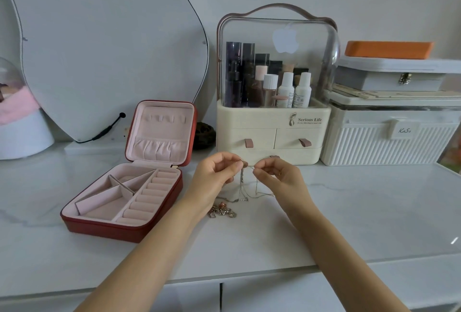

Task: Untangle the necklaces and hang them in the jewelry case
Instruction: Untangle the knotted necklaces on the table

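A tangle of thin silver and rose-gold necklaces [245, 188] hangs between my two hands above the white table. My left hand [214, 177] pinches a small knot of chain at the top. My right hand [277, 177] pinches a fine strand just to the right of it. Loose chain ends trail on the table, and a heap of pendants [222, 212] lies below my left hand. The red jewelry case [129, 187] stands open to the left, its pink lid upright with a row of hooks [164, 119] and a gathered pocket, all bare.
A cream cosmetics organiser [273, 134] with a clear dome stands right behind my hands. White storage boxes [389, 134] are stacked at the right. A curved mirror [107, 44] leans at the back left, its black cable beside the case. The table's front edge [249, 274] is near.
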